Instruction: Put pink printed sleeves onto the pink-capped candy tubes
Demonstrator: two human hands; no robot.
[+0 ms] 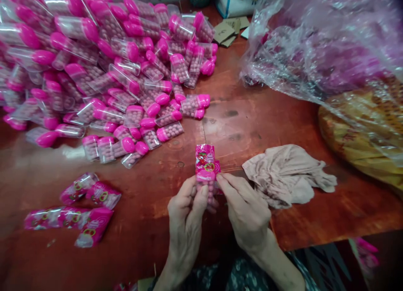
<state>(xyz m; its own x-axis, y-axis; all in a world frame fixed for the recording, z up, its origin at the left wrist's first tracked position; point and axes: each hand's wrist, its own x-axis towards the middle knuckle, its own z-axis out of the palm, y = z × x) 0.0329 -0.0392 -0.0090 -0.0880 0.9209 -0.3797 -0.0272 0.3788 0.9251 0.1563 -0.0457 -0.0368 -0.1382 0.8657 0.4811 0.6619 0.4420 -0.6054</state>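
Observation:
My left hand (187,211) is closed round a small clear bottle of pink candy balls (211,194), thumb across its front. A printed pink wrapper (205,159) sits over the upper part of that bottle, standing up above the fingers. Beside it, my right hand (247,209) pinches the wrapper's right edge between thumb and fingers. To the left lie several wrapped bottles (94,226) in the same printed pink film. Beyond them spreads a large heap of unwrapped candy bottles (126,73) with bright pink caps.
A crumpled pale cloth (288,173) lies right of my hands. Clear plastic sheeting (302,52) with pink material under it covers the right back, over a yellow-covered round object (355,131). Cardboard pieces (228,31) and a white bag (236,3) are at the back of the red-brown table (252,115).

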